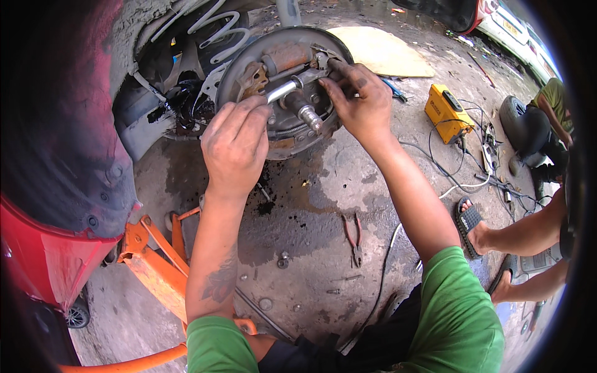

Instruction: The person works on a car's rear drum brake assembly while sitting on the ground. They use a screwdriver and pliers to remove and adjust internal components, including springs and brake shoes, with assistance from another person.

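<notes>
A round drum brake backing plate (239, 69) stands ahead of me, with a spindle (306, 114) sticking out of its middle. My left hand (236, 137) is closed on one end of a short metal rod (283, 91), which is silver with a dark, flat far end. That rod lies slantwise across the front of the brake, above the spindle. My right hand (359, 93) is at the plate's upper right, its thumb and fingers pinched about the rod's far end; the exact contact is partly hidden. A rusty cylindrical part (289, 57) sits behind the rod.
At left are a red car body (43, 255), a coil spring (217, 28) and an orange jack (158, 273). Red-handled pliers (354, 241) and a nut (283, 261) lie on the ground. Right are a yellow box (448, 114), cables and another person's sandalled foot (471, 227).
</notes>
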The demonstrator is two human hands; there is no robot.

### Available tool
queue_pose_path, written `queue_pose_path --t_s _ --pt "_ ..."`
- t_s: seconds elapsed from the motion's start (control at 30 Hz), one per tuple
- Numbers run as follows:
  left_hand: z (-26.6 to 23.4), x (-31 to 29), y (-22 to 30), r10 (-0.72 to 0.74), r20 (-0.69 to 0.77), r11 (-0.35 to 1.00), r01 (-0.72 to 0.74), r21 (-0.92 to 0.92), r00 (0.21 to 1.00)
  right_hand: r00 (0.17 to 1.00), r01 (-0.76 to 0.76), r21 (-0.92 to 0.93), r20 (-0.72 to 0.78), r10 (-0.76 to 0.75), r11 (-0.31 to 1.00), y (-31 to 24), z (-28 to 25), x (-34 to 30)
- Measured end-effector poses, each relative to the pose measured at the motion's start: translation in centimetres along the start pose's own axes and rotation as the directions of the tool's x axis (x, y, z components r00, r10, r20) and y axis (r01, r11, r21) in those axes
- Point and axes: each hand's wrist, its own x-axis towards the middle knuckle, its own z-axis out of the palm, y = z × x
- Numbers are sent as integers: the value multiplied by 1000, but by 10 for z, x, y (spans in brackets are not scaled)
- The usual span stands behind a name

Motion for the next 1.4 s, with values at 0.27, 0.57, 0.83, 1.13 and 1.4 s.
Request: queue_pose_path --t_s 0.27,0.57,0.83,1.13,1.4 --pt "-2 5 4 -40 24 998 39 52 999 999 -20 19 43 20 1000 3 -2 0" --pt "-7 12 9 -38 124 992 23 122 992 999 -36 71 34 34 997 4 -1 1" --pt "-7 12 8 -24 147 991 4 133 989 998 -49 113 52 44 992 4 -3 2" --pt "6 2 14 -72 194 941 2 337 978 998 -31 103 54 26 994 4 -7 5" --pt "6 3 1 89 125 972 -114 207 988 999 -12 123 46 7 992 7 -6 3"
